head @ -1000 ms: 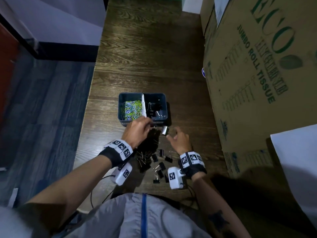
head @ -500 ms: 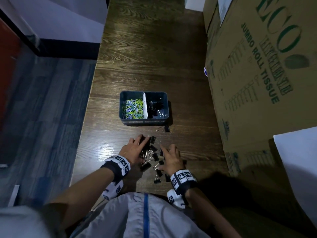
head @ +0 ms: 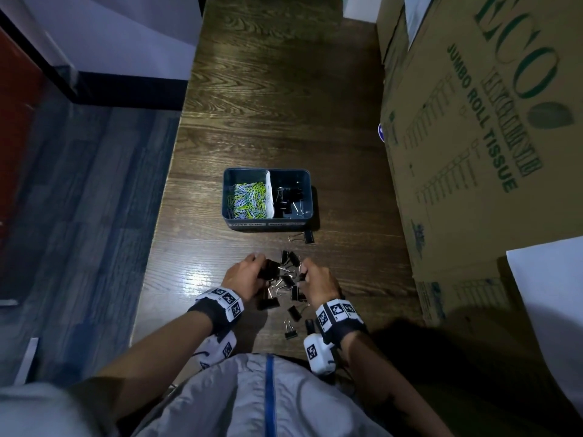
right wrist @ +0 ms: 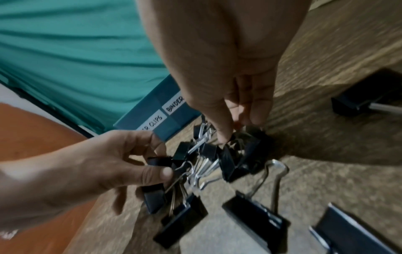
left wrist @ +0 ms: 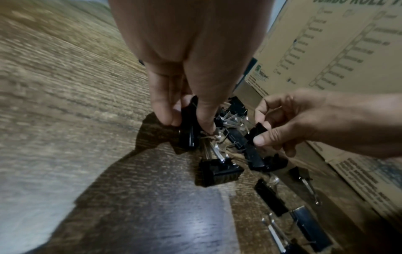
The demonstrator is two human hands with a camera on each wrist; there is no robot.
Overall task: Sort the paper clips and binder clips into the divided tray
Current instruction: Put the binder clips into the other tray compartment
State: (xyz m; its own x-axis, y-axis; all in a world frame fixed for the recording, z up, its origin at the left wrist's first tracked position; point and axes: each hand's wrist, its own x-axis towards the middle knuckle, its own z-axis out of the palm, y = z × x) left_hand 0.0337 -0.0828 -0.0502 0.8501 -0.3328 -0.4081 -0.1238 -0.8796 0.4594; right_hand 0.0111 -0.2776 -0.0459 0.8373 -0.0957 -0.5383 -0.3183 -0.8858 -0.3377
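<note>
On the dark wooden table [head: 284, 89], seen from the head camera, the divided tray [head: 267, 223] sits with its long axis running left to right, coloured paper clips [head: 247, 200] in its left compartment and black binder clips in the right one [head: 290, 197]. One stray binder clip [head: 307, 236] lies just beside the tray's near right corner, its wire handles pointing left. Nearer the person, a loose heap of binder clips [head: 288, 279] lies between the two hands, and the cardboard box [head: 473, 137] stands along the table's right side. In the left wrist view, the left hand [left wrist: 185, 89] points downward and pinches a black binder clip [left wrist: 189, 127] between thumb and fingers, the clip's long axis standing roughly upright; the right hand [left wrist: 304, 123] reaches in from the right and pinches a small clip [left wrist: 257, 131] with curled fingers. In the right wrist view, the right hand [right wrist: 228, 86] points down into the heap, its fingertips closed on a black clip [right wrist: 237, 154], while the left hand [right wrist: 97, 165] at lower left grips a cluster of clips whose silver handles fan out towards the right; the tray's labelled front wall [right wrist: 161, 113] shows behind.
</note>
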